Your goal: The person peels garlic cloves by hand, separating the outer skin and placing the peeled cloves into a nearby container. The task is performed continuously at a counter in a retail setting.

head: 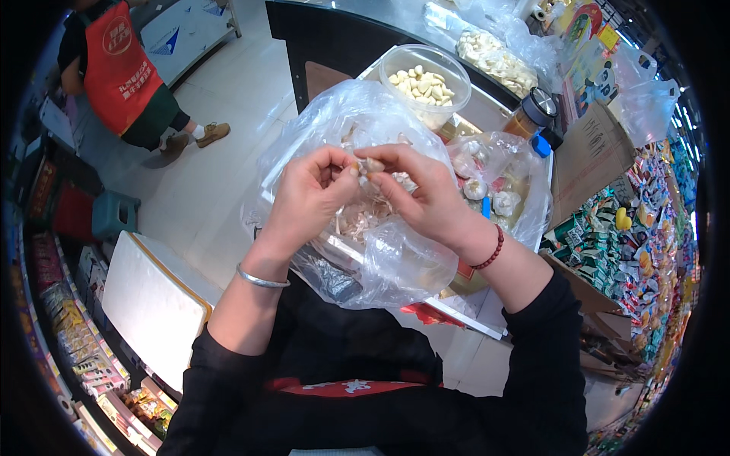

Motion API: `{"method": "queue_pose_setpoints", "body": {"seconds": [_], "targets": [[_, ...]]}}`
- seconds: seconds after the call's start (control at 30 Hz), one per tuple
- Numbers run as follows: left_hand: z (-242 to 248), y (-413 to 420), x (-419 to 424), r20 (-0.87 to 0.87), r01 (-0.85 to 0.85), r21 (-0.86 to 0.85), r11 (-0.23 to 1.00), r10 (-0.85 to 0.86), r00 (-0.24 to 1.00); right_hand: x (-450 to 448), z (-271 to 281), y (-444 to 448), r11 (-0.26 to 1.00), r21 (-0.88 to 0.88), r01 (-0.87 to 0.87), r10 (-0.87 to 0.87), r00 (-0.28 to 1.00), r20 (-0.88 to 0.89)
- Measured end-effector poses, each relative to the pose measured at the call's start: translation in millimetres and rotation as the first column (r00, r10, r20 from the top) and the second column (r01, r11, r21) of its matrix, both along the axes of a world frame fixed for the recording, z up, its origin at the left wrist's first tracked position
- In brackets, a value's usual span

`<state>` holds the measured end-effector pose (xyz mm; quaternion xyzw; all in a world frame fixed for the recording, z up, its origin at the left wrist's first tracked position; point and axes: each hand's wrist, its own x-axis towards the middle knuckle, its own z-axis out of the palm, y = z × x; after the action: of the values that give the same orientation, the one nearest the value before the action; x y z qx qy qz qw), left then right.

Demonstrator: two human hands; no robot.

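Between the fingertips of my right hand (419, 191) is a garlic clove (373, 165) with papery skin on it. My left hand (313, 194) meets it from the other side, thumb and forefinger pinched on a bit of the skin. Both hands are above a clear plastic bag (399, 256) spread open, with loose garlic skins (359, 219) inside. Beyond the hands stands a clear round tub (425, 85) partly filled with peeled cloves (421, 85). To the right, whole garlic bulbs (505, 202) lie in another clear bag (527, 171).
A lidded jar (530, 111) and a cardboard box (593, 154) stand at the right, beside heaped packaged snacks (604, 239). A bag of pale pieces (496, 60) lies on the dark-edged counter (353, 14). At left are a white-topped table (154, 302), a stool (116, 214) and a person in a red apron (122, 68).
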<state>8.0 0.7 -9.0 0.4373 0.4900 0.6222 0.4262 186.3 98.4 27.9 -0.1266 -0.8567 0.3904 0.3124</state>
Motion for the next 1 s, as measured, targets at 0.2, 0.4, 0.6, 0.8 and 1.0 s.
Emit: {"method": "queue_pose_setpoints", "body": {"seconds": [0.2, 0.4, 0.6, 0.8, 1.0], "targets": [[-2.0, -0.4, -1.2, -0.024, -0.051, -0.021, 0.998, 0.051, 0.998, -1.1, -1.7, 3.9, 0.967, -0.248, -0.048, 0.001, 0.983, -0.186], [1.6, 0.0, -0.2, -0.066, -0.062, -0.007, 0.998, 0.061, 0.996, 1.9, -1.8, 10.1, 0.850, -0.516, -0.106, -0.011, 0.976, -0.218], [10.4, -1.3, 5.3, -0.160, -0.023, 0.172, 0.985, 0.051, 0.986, 0.9, -5.8, 7.9, 0.838, -0.542, -0.066, 0.039, 0.997, -0.062], [2.5, -0.3, -1.3, -0.220, 0.010, 0.166, 0.986, 0.027, 0.975, -1.2, -5.9, 0.8, 0.865, -0.500, -0.031, 0.020, 0.999, -0.028], [3.7, -2.4, -4.3, -0.193, 0.038, 0.131, 0.991, -0.012, 0.981, 2.5, -0.8, 3.9, 0.886, -0.463, -0.032, 0.091, 0.990, 0.106]]}}
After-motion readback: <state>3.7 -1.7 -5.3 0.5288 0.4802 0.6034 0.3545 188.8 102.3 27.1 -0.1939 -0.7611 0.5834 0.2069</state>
